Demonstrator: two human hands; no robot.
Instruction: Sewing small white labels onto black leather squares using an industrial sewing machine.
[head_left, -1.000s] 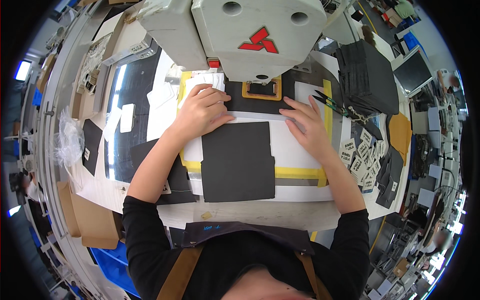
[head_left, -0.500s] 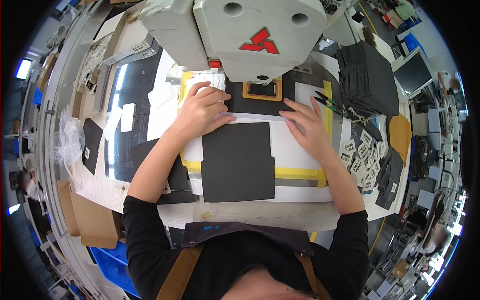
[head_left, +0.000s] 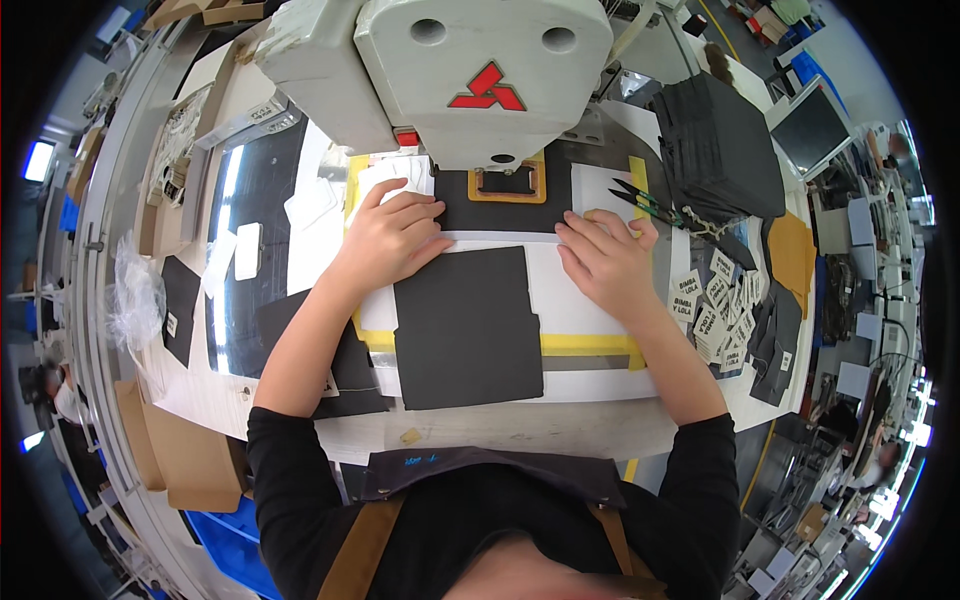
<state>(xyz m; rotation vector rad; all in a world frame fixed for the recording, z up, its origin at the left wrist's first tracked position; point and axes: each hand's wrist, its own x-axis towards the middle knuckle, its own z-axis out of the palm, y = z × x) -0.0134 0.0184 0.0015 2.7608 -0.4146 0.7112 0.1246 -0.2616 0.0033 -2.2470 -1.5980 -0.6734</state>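
Under the head of a white industrial sewing machine (head_left: 480, 135) lies a dark flat panel (head_left: 455, 213), with an orange-brown rectangular clamp frame (head_left: 478, 195) on top of it. My left hand (head_left: 393, 238) rests at the panel's left edge, fingers loosely bent and apart, fingertips on its side. At the right edge is my right hand (head_left: 605, 258), its fingers extended with the tips touching or just beside the panel. Between my forearms a second black panel (head_left: 468, 330), with small steps in its side edges, lies flat on a white sheet (head_left: 585, 305) bordered by yellow tape.
Scissors (head_left: 645, 203) lie right of the machine, near a tall stack of black pieces (head_left: 715, 145). Printed labels (head_left: 712, 320) are scattered at the right. Clear plastic film (head_left: 138, 275) and a cardboard box (head_left: 195, 455) are at the left.
The whole view has shifted slightly, with the machine now further left. My right hand's fingers have come in closer to the panel's right edge. My left hand stays at its left edge.
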